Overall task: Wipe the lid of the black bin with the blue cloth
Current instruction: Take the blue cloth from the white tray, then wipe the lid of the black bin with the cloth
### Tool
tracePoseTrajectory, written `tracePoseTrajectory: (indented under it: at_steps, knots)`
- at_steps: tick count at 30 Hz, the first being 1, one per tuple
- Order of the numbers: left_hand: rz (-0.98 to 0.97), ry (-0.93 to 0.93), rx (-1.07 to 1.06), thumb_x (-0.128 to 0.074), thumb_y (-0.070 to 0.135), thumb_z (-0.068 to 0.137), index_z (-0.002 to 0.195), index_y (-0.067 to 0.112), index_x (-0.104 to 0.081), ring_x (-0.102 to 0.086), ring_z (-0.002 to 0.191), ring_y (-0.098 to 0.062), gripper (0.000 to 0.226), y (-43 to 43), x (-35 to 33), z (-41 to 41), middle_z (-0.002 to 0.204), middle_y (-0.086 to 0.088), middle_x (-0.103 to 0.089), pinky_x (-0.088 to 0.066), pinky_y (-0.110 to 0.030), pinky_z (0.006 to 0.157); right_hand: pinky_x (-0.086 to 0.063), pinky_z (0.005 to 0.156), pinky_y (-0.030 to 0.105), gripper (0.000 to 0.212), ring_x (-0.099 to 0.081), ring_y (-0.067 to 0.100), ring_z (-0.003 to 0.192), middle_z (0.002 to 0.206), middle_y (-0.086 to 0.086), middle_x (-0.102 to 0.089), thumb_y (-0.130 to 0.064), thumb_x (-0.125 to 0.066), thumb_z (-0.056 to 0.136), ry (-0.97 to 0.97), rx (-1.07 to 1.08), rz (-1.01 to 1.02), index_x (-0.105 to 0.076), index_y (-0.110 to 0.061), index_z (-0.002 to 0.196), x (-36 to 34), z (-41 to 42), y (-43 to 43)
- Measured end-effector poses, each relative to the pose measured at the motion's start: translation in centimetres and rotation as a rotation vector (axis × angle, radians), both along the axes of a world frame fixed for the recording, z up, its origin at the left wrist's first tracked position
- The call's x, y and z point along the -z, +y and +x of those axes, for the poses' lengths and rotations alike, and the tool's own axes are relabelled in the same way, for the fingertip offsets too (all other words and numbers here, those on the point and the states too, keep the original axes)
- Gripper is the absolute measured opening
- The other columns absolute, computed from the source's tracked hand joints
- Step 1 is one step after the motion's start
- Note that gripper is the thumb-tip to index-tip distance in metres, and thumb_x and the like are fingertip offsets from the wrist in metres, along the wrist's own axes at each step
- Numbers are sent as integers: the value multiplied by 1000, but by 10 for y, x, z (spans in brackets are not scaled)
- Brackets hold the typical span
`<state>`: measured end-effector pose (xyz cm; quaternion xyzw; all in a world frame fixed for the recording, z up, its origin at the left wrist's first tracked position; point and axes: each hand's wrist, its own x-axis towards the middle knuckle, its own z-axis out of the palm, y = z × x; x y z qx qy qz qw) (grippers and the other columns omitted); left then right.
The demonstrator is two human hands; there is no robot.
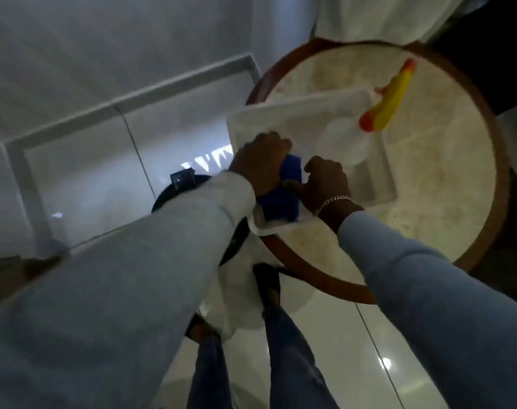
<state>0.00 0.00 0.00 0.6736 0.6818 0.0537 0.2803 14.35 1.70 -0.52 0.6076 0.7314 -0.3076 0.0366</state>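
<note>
The blue cloth lies bunched in the near corner of a white tray on a round table. My left hand is closed over the cloth's left side. From the right, my right hand pinches the cloth's edge; it wears a chain bracelet. The black bin stands on the floor left of the table, mostly hidden under my left sleeve. Only part of its dark rim and a shiny tab on it show.
The round marble-topped table has a brown wooden rim. A yellow and orange spray bottle rests across the tray's far corner. White round containers sit inside the tray. My legs and feet stand on glossy white floor tiles below.
</note>
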Motion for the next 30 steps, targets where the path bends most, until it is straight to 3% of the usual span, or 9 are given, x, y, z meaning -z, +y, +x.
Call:
tracePoseTrajectory:
  at_steps: [3, 6, 9, 13, 15, 20, 24, 27, 30]
  knots:
    - [-102, 204, 110, -58, 8, 79, 118, 2, -49, -49, 113, -42, 40, 20, 14, -5, 125, -25, -48, -46, -54, 92, -42, 66, 34, 63, -59, 32, 91, 108, 18, -62, -43, -80, 68, 40, 91, -10, -51, -6, 110, 21, -1, -4]
    - [-128, 255, 120, -59, 7, 76, 102, -1, -55, -57, 100, -43, 27, 31, 18, -7, 109, -27, -57, -48, -50, 87, -42, 66, 29, 65, -56, 23, 84, 104, 12, -60, -30, -85, 64, 178, 294, -88, -48, -7, 112, 31, -8, -8]
    - [-148, 42, 27, -61, 8, 74, 96, -4, -60, -62, 89, -38, 25, 36, 7, -14, 100, -27, -63, -55, -50, 81, -45, 68, 26, 62, -56, 17, 82, 110, 13, -65, -24, -86, 62, 283, 466, -180, -56, -9, 114, 26, -10, -7]
    - [-5, -186, -109, -67, 10, 73, 94, -4, -68, -63, 85, -27, 25, 28, -26, -30, 97, -21, -70, -52, -35, 77, -47, 56, 27, 25, -60, 14, 62, 70, -1, -67, -23, -82, 61, 406, 463, -84, -71, -14, 81, -4, -12, -9]
    - [69, -290, -180, -71, 14, 74, 96, 1, -69, -64, 89, -26, 26, 15, -47, -45, 98, -16, -70, -52, -31, 78, -54, 55, 32, 15, -64, 18, 64, 64, -4, -65, -22, -81, 63, 535, 468, -81, -69, -19, 72, -27, -19, -11]
    - [117, -521, -454, -71, 14, 78, 105, 1, -67, -67, 95, -28, 31, -46, -59, -97, 104, -19, -70, -57, -41, 86, -57, 76, 51, 17, -66, 34, 86, 84, 6, -67, -12, -73, 68, 844, 370, -127, -64, -19, 80, -56, -69, -40]
    - [125, -597, -663, -74, 11, 74, 101, 3, -68, -69, 93, -29, 28, -109, -25, -138, 100, -18, -72, -57, -46, 84, -58, 74, 42, 24, -66, 25, 82, 86, 2, -65, -15, -73, 72, 754, 264, -70, -62, -12, 93, -26, -119, -91]
    - [102, -560, -717, -76, 13, 71, 99, 6, -69, -68, 91, -30, 29, -148, 21, -158, 97, -17, -72, -56, -49, 84, -57, 72, 23, 43, -64, 10, 85, 98, -2, -64, -11, -72, 77, 698, 243, -101, -56, -10, 116, 18, -141, -125]
    - [121, -516, -833, -69, 15, 78, 106, 12, -67, -68, 94, -22, 29, -181, 80, -172, 97, -6, -71, -55, -39, 90, -56, 89, 36, 50, -61, 19, 105, 118, 7, -62, -4, -68, 77, 654, 230, -120, -50, -15, 123, 70, -157, -143]
